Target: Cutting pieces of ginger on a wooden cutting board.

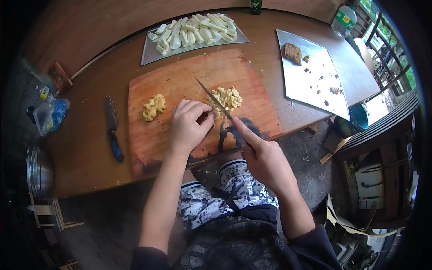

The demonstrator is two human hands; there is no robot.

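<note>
My right hand (pixel 266 155) is closed around the handle of a kitchen knife (pixel 214 99), its index finger laid along the spine near the handle. The blade points up and left, over small pale-yellow chopped pieces (pixel 231 98) on a wooden cutting board (pixel 189 74). My left hand (pixel 190 125) rests on the board left of the blade, with curled fingertips and thumb against the pile's edge; whether it pinches a piece is hidden. A yellow lump of similar food (pixel 154 107) lies farther left on the board.
A second knife (pixel 113 128) lies left of the board. Behind it, a metal tray (pixel 148 55) holds peeled white sticks. At right, another tray (pixel 307 86) bears a brown chunk (pixel 293 53) and crumbs. A plastic bottle (pixel 344 22) stands at the back right, a metal bowl (pixel 42 172) at the left edge.
</note>
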